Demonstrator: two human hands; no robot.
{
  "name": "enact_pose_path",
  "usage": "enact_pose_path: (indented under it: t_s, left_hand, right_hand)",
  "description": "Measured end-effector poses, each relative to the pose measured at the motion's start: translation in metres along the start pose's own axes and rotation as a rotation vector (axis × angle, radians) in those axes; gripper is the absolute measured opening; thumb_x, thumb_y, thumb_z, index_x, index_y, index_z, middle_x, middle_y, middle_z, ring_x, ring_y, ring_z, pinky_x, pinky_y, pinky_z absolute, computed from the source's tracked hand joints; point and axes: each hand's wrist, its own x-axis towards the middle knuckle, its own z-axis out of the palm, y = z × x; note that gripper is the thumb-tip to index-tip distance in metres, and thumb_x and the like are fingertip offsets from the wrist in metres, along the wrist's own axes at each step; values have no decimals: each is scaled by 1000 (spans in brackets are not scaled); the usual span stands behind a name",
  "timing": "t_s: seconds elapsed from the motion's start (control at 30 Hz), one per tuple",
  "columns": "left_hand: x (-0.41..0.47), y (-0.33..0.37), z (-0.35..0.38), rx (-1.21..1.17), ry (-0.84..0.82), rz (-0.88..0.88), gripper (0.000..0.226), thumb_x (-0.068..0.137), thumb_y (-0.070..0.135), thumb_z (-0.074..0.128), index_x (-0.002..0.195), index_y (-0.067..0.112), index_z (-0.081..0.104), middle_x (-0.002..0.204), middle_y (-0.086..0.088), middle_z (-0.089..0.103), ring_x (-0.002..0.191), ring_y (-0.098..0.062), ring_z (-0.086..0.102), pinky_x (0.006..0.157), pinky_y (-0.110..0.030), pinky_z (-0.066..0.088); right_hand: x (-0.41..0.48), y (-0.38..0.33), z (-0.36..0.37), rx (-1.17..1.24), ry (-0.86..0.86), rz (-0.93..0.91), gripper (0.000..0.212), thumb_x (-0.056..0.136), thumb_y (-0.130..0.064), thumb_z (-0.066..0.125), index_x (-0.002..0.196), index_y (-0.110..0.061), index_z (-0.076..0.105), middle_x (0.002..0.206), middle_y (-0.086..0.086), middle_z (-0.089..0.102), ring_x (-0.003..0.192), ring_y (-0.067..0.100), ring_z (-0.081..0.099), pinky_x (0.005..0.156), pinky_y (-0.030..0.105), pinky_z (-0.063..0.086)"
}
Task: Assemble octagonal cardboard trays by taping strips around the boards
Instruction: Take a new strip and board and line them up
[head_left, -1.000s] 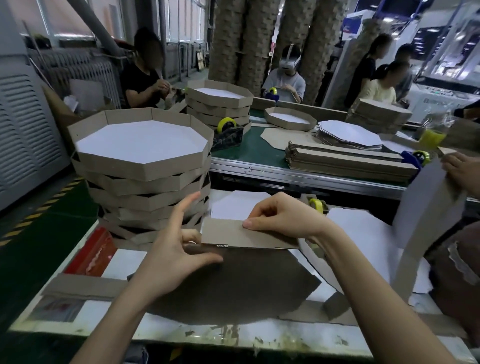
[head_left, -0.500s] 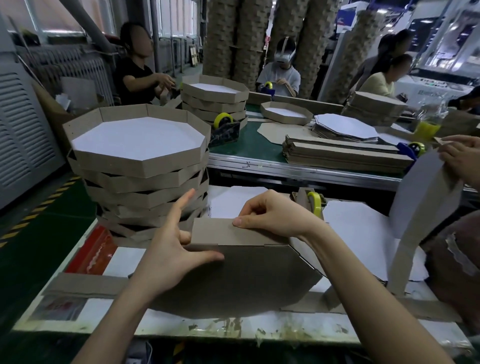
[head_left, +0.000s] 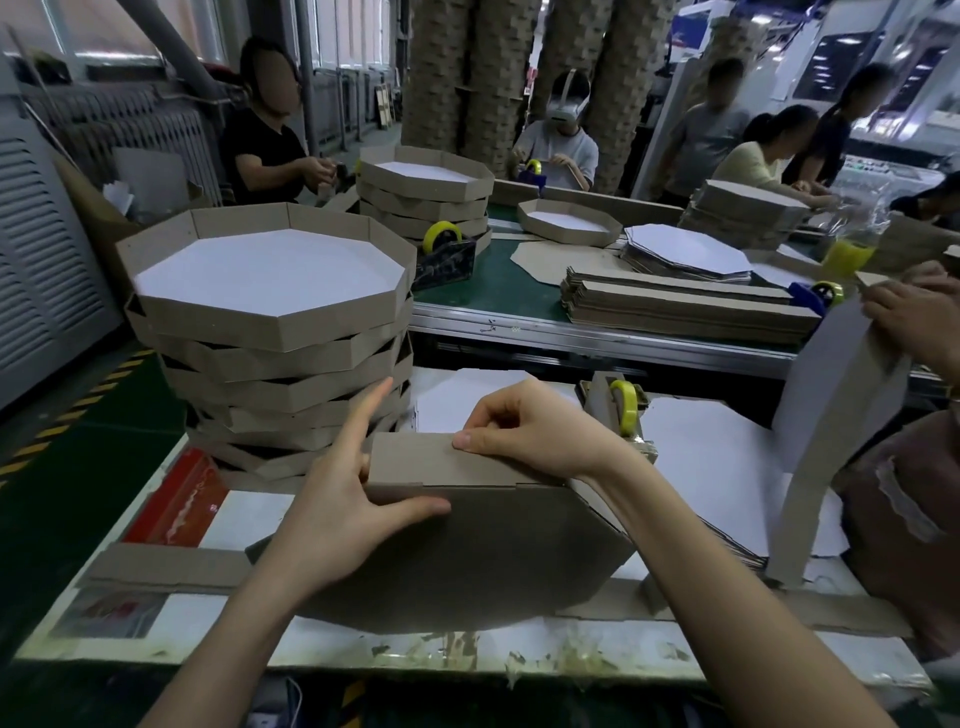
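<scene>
The octagonal board (head_left: 467, 566) lies near the front edge of the counter (head_left: 363, 656), with a strip (head_left: 415, 462) stood along its far side. The right hand (head_left: 535, 434) holds the strip's top edge in a pinching grip. The left hand (head_left: 337, 514) pinches the strip's end to the board, forefinger spread. Next probably comes tape from the dispenser (head_left: 623, 410) just behind. Finished trays (head_left: 270, 322) are stacked at the left, and workers sit beyond a green conveyor (head_left: 498, 291).

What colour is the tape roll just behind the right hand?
The tape roll is yellow; the head view shows it best.
</scene>
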Motion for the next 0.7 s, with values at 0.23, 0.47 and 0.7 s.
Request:
enact_pose_path:
  t_s: [0.23,0.47,0.7]
  left_hand:
    - [0,16,12,400,108,170,78,64,75,64,135,59,35,127,19,28,115,7,30,81,-12,33]
    - [9,23,16,353,59,204,35,78,62,66,110,48,63,120,19,58,118,-11,47,92,-38,45]
    - [14,23,16,336,35,196,41,71,63,54,107,47,67,125,18,59,122,-10,43,92,-33,39]
  right_hand:
    - [-1,5,2,-5,54,-16,16,90,-30,71,83,-17,74,68,-10,67,58,-3,54,57,12,41]
    - [-13,12,-10,-101,-6,-36,36,92,-34,68,124,-17,68,117,-2,71,103,4,65,91,20,51]
    - [-29,18,-12,-157,-20,-75,66,77,-33,84,135,-19,59,127,-6,65,114,5,57,100,24,45]
